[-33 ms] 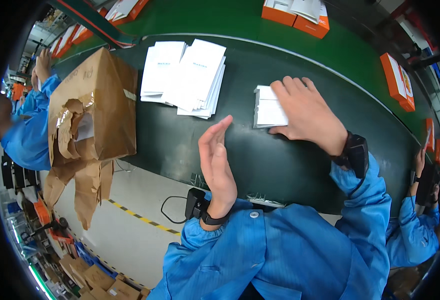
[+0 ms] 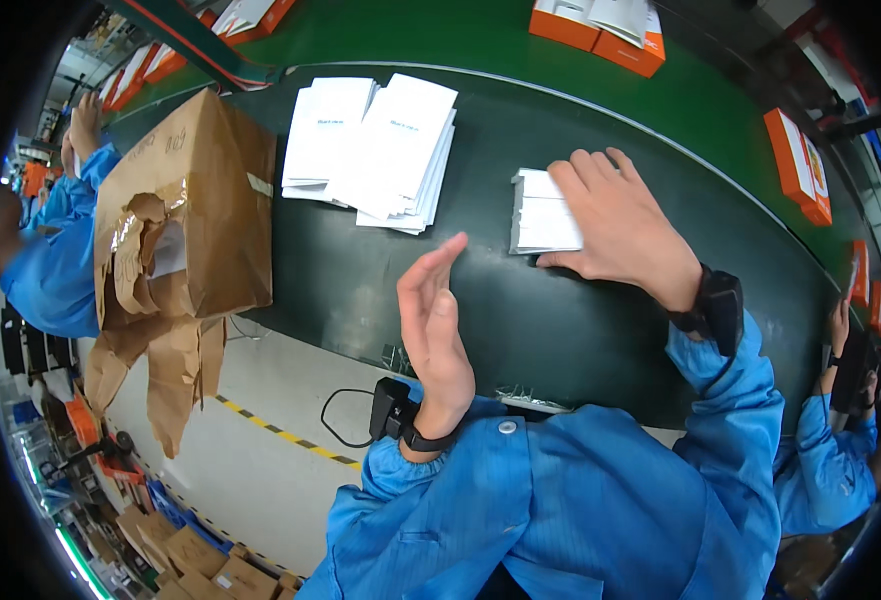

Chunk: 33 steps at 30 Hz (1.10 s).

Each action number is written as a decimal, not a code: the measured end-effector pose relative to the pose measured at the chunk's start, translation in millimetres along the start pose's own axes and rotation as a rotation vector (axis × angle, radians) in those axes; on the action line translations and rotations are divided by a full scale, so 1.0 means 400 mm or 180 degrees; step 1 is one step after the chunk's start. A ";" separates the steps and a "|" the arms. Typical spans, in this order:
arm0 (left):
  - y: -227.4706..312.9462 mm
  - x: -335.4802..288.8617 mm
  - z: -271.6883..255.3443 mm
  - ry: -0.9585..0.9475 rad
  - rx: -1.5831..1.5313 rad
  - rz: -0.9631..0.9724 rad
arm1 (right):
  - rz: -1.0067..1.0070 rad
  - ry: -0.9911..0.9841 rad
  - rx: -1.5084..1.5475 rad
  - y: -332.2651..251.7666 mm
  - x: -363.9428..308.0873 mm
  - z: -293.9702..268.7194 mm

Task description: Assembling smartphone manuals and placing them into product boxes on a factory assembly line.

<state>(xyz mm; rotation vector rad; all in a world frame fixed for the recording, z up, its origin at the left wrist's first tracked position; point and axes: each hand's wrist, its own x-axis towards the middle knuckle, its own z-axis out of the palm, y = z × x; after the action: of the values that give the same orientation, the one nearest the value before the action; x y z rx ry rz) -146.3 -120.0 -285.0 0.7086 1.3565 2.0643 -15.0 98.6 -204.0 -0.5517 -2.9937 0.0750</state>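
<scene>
My right hand (image 2: 628,232) lies over a small white paper stack (image 2: 545,222) on the dark green work surface. Its thumb rests at the near edge and its fingers reach over the far side, hiding the stack's right part. My left hand (image 2: 433,330) is raised in front of my body, fingers stretched out, palm turned to the right, with nothing in it. Beyond it lie two overlapping piles of white booklets, a left pile (image 2: 320,140) and a right pile (image 2: 400,150), each with small blue print on top.
A torn brown cardboard box (image 2: 235,190) stands at the left edge of the surface, its flaps hanging down. Orange boxes (image 2: 628,52) sit on the brighter green belt (image 2: 410,35) behind. Co-workers in blue sleeves (image 2: 55,275) are at both sides.
</scene>
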 end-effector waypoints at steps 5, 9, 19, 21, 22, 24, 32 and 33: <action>0.023 -0.029 -0.043 0.0012 0.0009 -0.0232 | 0.0005 -0.0267 0.0267 -0.011 0.015 0.015; 0.016 -0.045 -0.067 -0.0064 -0.0002 -0.0185 | -0.0118 0.0045 0.0214 -0.010 0.031 -0.005; 0.009 -0.077 -0.065 -0.0274 0.0143 -0.0313 | 0.0469 -0.0153 0.0237 -0.001 0.016 0.016; 0.028 -0.058 -0.045 -0.0423 0.0271 -0.0265 | 0.1178 -0.0046 0.0749 0.010 0.038 -0.011; 0.038 -0.038 -0.035 -0.0507 0.0395 -0.0249 | 0.1532 0.0004 0.1015 0.023 0.054 -0.023; 0.053 -0.006 -0.006 -0.0587 0.0450 -0.0268 | 0.2114 -0.0048 0.2997 0.089 0.071 0.014; 0.043 0.052 -0.016 -0.0474 -0.0257 -0.0559 | 0.2625 0.0601 0.6156 0.059 0.153 0.081; 0.041 0.051 -0.024 -0.0460 -0.0255 -0.0588 | 0.2649 0.0592 0.6117 0.043 0.166 0.078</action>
<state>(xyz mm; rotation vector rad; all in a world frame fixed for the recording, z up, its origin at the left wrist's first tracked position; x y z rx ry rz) -170.2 -117.2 -270.4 0.6587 1.2047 1.8740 -74.0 137.4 -230.5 -1.0728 -1.1041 2.1793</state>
